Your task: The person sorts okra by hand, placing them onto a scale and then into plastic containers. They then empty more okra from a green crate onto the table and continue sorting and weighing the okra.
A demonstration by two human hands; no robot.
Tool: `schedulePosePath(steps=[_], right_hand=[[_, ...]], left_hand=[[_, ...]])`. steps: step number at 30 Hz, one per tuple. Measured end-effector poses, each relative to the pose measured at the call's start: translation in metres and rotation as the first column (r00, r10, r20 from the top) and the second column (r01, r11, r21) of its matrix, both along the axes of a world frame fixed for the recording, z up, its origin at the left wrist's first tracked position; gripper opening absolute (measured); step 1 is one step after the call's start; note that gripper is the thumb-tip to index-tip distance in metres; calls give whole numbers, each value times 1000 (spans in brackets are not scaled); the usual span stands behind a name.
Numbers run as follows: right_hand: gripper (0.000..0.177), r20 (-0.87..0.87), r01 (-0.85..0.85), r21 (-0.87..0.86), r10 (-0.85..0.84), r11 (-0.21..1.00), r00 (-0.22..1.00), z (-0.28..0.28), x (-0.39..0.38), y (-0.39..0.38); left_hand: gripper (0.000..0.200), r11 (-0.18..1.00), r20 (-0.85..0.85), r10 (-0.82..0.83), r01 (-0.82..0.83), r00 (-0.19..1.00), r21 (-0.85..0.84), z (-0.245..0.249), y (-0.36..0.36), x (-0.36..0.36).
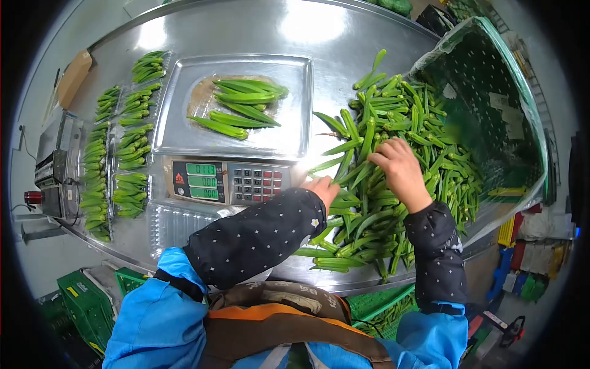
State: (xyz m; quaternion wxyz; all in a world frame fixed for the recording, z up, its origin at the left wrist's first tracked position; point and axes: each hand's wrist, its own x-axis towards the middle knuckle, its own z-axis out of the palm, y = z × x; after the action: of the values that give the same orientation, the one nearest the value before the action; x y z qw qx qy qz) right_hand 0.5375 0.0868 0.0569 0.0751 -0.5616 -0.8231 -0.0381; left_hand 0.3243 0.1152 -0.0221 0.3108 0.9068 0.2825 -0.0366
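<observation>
Currently, both hands at the okra heap (375,215), right of the scale (258,182).
Nearest: heap's near-side pods lie close to the table edge (246,272); a sweeping wrist could spill some. Left hand (322,189), just right of the scale, has bent fingers among pods; grip cannot be told. Its sleeve (255,237) passes close by the keypad (257,178); judged risk, a stray key press. Right hand (399,169), farther right, curls fingertips onto pods; hold unclear; a hard pinch could bruise them. Beyond the readouts, a clear tray (279,111) of pods sits on the pan (295,74); a bump could shift loose ones. Writing: display (203,181) shows 0113 on top, decimal point unclear; lower rows uncertain. Keypad carries digits; red logo beside display, brand unreadable.
</observation>
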Motion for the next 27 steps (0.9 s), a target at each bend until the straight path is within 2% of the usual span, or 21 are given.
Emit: schedulePosePath(steps=[1, 3, 5, 7, 8, 9, 11, 12, 13, 14, 15, 16, 18, 20, 21, 22, 23, 25, 27], right_hand=[[26, 21, 31, 83, -32, 996, 999, 7, 1, -2], [27, 21, 80, 108, -83, 991, 996, 14, 1, -11], [26, 1, 181, 157, -183, 971, 983, 25, -3, -19], [27, -64, 210, 145, -202, 967, 977, 26, -7, -28], [29, -137, 276, 130, -258, 952, 956, 24, -9, -30], [31, -210, 334, 111, -307, 936, 928, 22, -11, -31], [34, -408, 408, 37, -359, 912, 840, 16, -16, -31], [35, -475, 429, -32, -391, 903, 788, 14, -21, -29], [35, -487, 410, -26, -370, 912, 791, 15, -30, -18], [36, -529, 355, -52, -327, 933, 783, 18, -44, -7], [36, -569, 304, -76, -292, 950, 769, 22, -60, 3], [37, -517, 253, -33, -233, 967, 824, 26, -76, 22], [32, -632, 175, 53, -103, 983, 768, 29, -107, 65], [24, -680, 148, 48, -76, 988, 729, 34, -137, 110], [24, -660, 130, 99, -33, 986, 750, 27, -148, 129], [22, -637, 103, 91, -21, 990, 771, 23, -160, 140], [22, -557, 76, 61, -29, 995, 830, 13, -167, 148], [21, -480, 43, -3, -39, 999, 877, 8, -175, 147], [16, -547, 10, 71, 31, 997, 836, 9, -166, 140]], left_hand=[[41, 1000, 2, 0, 0, 1000, -3, -5, -2, 0], [43, 990, -26, -129, 130, 991, 52, -18, -7, 0], [42, 985, -43, -154, 157, 987, 72, -27, -7, 5], [40, 990, -204, -141, 133, 969, -53, -26, -3, 14], [36, 988, -198, -153, 143, 968, -64, -23, -3, 15], [34, 994, -98, -106, 103, 990, -27, -28, -8, 7], [34, 990, -11, -138, 138, 990, -36, 16, 1, -20], [34, 978, 131, -151, 129, 980, 163, 27, 11, -37], [34, 930, 259, -199, 99, 945, 354, 39, 23, -55], [32, 877, 154, -208, 114, 966, 467, 69, 46, -71], [30, 824, 229, -167, 8, 959, 567, 98, 66, -93], [31, 719, 319, -138, -127, 938, 683, 100, 90, -107], [36, 588, 298, -96, -188, 950, 787, 97, 129, -128], [38, 588, 273, -93, -169, 958, 791, 71, 150, -140], [39, 599, 246, -90, -145, 965, 787, 59, 160, -144], [46, 625, 309, -95, -185, 946, 758, 55, 160, -145], [53, 720, 365, -72, -204, 928, 663, 51, 158, -153], [56, 774, 442, 24, -297, 897, 560, 72, 141, -169], [50, 766, 472, 49, -336, 880, 548, 85, 144, -196]])
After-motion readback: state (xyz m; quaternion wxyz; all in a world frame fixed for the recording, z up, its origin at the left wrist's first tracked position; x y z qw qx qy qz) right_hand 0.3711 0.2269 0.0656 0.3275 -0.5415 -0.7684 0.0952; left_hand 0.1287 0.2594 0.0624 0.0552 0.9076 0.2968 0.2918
